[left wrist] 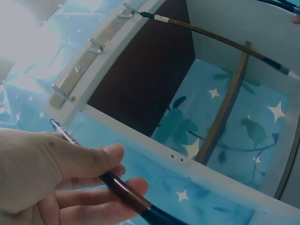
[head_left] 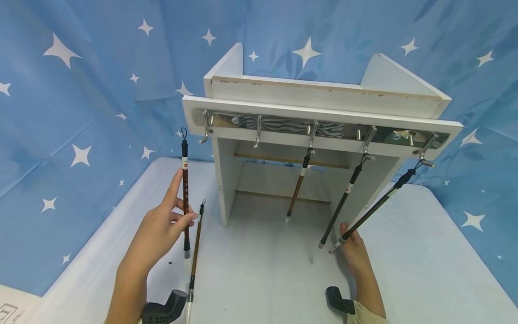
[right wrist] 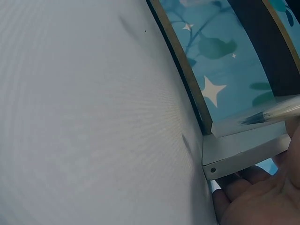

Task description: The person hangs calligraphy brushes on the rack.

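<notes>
My left hand (head_left: 155,234) holds a dark brown calligraphy brush (head_left: 185,189) upright, thumb and fingers round its handle, loop up and tip down. In the left wrist view, the thumb and fingers pinch the held brush (left wrist: 129,194). A second brush (head_left: 196,247) lies on the table beside it. My right hand (head_left: 356,254) grips the lower front edge of the right side panel (right wrist: 248,157) of a white shelf unit (head_left: 283,94). Three brushes hang by loops from its hooks: a brown one (head_left: 298,189), a dark one (head_left: 344,202) and another dark one (head_left: 378,204) in front of my right hand.
A metal strip with several hooks runs along the shelf unit's front board (head_left: 323,108); the two left hooks (head_left: 258,130) carry nothing. The unit stands on a white-covered table (head_left: 259,279). Behind is a blue star-patterned curtain (head_left: 109,67). A small dark speck (head_left: 170,263) lies near the left arm.
</notes>
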{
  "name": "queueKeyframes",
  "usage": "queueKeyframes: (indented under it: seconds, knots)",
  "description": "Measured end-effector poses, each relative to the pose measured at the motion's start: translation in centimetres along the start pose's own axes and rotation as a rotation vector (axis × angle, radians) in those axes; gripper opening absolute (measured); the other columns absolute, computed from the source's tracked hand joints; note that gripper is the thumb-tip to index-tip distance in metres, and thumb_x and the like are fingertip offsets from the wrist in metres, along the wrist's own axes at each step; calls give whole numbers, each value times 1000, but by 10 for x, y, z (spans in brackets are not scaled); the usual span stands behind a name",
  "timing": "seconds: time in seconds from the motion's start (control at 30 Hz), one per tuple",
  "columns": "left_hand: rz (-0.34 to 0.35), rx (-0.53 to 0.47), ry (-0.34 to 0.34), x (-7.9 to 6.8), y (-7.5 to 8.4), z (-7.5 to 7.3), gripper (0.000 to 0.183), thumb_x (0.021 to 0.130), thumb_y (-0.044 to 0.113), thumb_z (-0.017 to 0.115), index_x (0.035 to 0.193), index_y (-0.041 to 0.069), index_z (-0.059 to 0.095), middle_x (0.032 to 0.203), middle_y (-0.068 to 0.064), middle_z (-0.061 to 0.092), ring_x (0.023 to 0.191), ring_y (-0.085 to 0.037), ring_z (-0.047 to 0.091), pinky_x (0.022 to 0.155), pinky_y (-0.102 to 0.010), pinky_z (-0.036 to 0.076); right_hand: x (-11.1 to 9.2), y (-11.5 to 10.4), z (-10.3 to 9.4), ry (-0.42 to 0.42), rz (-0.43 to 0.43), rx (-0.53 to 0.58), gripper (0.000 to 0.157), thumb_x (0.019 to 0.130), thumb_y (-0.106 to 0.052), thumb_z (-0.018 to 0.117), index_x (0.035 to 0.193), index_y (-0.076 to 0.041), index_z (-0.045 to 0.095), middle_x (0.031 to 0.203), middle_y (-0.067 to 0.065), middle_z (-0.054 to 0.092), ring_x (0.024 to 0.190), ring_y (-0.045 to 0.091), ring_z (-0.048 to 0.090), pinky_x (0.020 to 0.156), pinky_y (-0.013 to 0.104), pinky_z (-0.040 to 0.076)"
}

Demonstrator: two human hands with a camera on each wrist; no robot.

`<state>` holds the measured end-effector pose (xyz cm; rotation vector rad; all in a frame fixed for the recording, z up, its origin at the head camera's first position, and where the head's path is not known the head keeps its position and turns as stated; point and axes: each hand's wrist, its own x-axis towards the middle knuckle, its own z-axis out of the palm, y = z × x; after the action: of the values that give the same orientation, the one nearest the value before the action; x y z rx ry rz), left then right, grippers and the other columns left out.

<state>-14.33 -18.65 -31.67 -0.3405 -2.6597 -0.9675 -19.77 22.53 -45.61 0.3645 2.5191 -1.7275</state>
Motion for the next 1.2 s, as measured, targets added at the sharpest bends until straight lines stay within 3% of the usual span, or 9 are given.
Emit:
queueKeyframes:
  seconds: [0.37, 0.77, 1.2]
  knots:
    - [80, 64, 28, -9, 13, -4, 95, 81, 4, 66, 148, 30, 3, 85, -1, 59, 70, -12, 67, 61, -28, 56, 0, 0, 0, 0, 0, 10, 76, 93, -54, 30, 147, -7, 4, 150, 25, 8, 136, 45, 8, 110, 62, 13]
    - [90, 87, -1, -13, 18, -7, 94, 81, 4, 66, 148, 30, 6, 87, 2, 59, 70, -8, 65, 57, -23, 52, 0, 0, 1, -2, -6, 37, 74, 93, -52, 33, 148, -10, 5, 150, 24, 8, 136, 46, 7, 110, 62, 12]
    - [125, 101, 23, -12, 18, -4, 94, 80, 4, 67, 148, 29, 7, 84, 4, 59, 67, -7, 64, 56, -21, 52, 2, 0, 1, 2, -7, 39, 74, 93, -52, 32, 147, -9, 5, 150, 24, 7, 137, 44, 7, 111, 61, 12]
